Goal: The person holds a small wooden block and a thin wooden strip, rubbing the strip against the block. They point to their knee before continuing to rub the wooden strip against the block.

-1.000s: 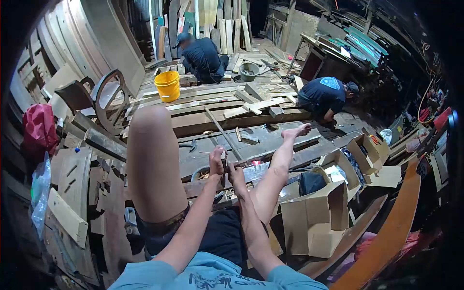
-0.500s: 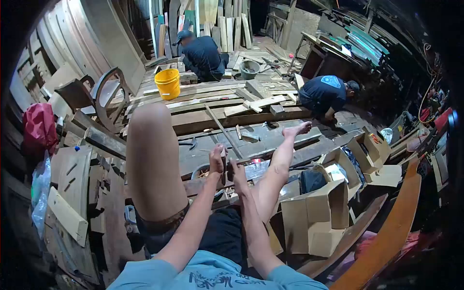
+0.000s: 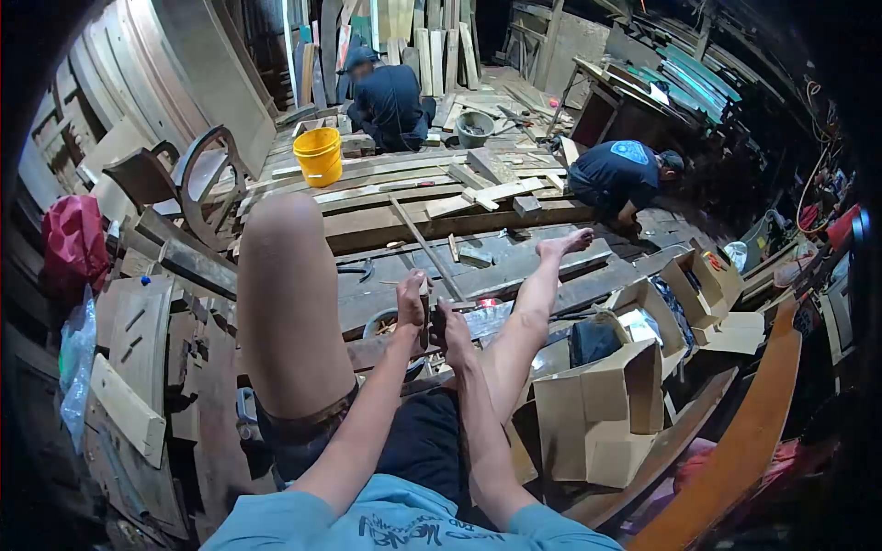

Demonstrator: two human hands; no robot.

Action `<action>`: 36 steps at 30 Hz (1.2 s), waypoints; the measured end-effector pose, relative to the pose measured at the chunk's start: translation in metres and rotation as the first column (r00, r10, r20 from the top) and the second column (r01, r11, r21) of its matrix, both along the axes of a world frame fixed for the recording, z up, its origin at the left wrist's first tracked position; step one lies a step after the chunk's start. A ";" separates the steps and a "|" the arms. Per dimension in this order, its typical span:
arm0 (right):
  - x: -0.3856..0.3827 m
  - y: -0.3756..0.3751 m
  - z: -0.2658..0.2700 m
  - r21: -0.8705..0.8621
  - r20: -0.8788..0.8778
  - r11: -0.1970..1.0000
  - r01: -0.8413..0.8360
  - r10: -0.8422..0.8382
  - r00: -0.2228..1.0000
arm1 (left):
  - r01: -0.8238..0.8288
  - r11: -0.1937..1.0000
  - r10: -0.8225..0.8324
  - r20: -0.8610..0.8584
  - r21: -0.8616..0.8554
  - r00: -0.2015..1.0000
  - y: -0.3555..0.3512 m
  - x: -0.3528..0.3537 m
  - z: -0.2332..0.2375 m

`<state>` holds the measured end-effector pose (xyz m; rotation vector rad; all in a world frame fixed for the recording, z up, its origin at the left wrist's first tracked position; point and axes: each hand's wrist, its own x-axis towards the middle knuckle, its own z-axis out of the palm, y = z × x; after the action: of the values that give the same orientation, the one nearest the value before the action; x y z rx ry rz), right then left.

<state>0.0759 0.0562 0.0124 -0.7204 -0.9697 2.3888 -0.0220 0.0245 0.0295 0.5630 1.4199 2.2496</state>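
Over floorboards (image 3: 507, 269), a narrow piece (image 3: 424, 314) is gripped by the left hand (image 3: 410, 301) beside the right hand (image 3: 453, 332), whose hold cannot be determined; steady support is required.

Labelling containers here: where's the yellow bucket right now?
Head view, upper left: the yellow bucket stands by the long planks, between the wooden chair on its left and the crouching co-worker on its right.

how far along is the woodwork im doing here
Partway, it seems. Done: the pale board at the left looks cut. In hand: a narrow brown piece in the left hand, right hand beside it. Left, probably: that piece, and loose boards ahead, apparently unjoined.
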 end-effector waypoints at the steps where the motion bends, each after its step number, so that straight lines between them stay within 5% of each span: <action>1: -0.002 0.005 -0.011 0.203 0.154 0.978 -0.037 0.005 0.988 | 0.014 1.000 -0.014 0.009 0.021 1.000 0.001 0.001 0.002; 2: -0.005 0.012 -0.016 0.394 0.301 0.913 -0.102 -0.023 0.954 | 0.028 0.999 -0.028 0.014 0.046 0.999 0.004 -0.001 0.004; 4: -0.006 0.012 -0.012 0.310 0.259 0.942 -0.126 0.044 0.965 | 0.025 0.999 -0.025 0.000 0.038 1.000 0.007 -0.006 -0.003; 6: -0.001 -0.006 0.021 0.027 0.067 0.998 0.053 -0.055 0.996 | -0.007 1.000 0.005 0.103 0.021 0.995 0.004 0.000 0.005; 7: 0.004 -0.002 0.011 0.043 -0.053 0.997 -0.070 0.072 0.996 | 0.043 0.999 -0.043 0.014 -0.010 0.999 0.004 -0.007 -0.005; 8: -0.001 -0.004 0.014 0.148 0.172 0.989 0.011 -0.037 0.984 | 0.047 0.999 -0.047 0.019 -0.019 0.999 0.000 -0.004 -0.007; 10: -0.005 0.006 -0.001 0.408 0.359 0.902 -0.140 -0.017 0.933 | 0.003 0.998 -0.003 0.014 0.058 1.000 0.005 -0.007 -0.001; 14: -0.005 -0.008 0.020 0.144 0.096 0.986 0.082 -0.097 0.991 | -0.004 1.000 0.003 0.018 0.020 1.000 0.003 -0.009 -0.002; 18: -0.010 0.010 -0.022 0.470 0.355 0.877 -0.100 -0.084 0.931 | 0.016 1.000 -0.016 0.041 -0.002 0.999 0.000 -0.011 -0.002; 21: -0.010 0.009 -0.025 0.423 0.331 0.905 -0.046 -0.107 0.938 | 0.094 0.995 -0.096 0.061 0.023 0.994 -0.004 -0.017 -0.004; 22: -0.011 0.007 -0.022 0.569 0.351 0.822 -0.018 -0.224 0.909 | 0.163 0.987 -0.163 0.085 0.014 0.983 -0.008 -0.023 -0.007; 24: -0.005 0.003 -0.019 0.435 0.330 0.901 0.007 -0.166 0.929 | 0.186 0.983 -0.184 0.108 -0.009 0.977 -0.010 -0.032 -0.013; 26: -0.015 0.005 -0.041 0.486 0.335 0.873 0.033 -0.222 0.916 | 0.012 0.994 -0.035 0.206 0.112 0.978 -0.009 -0.038 -0.019; 32: -0.021 -0.004 -0.017 0.564 0.231 0.824 0.050 -0.215 0.949 | -0.056 0.988 0.011 0.294 0.144 0.956 -0.023 -0.047 -0.011; 34: -0.022 -0.008 -0.012 0.457 -0.018 0.879 0.138 -0.146 0.989 | -0.072 0.979 0.012 0.297 0.192 0.955 -0.024 -0.046 -0.006; 36: -0.024 -0.009 -0.007 0.418 -0.059 0.893 0.168 -0.158 0.986 | -0.025 0.986 -0.027 0.305 0.165 0.952 -0.029 -0.038 0.006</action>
<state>0.0520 0.0468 0.0056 -0.5786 -1.3051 1.9425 -0.0600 -0.0043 0.0354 0.2470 1.0851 2.3465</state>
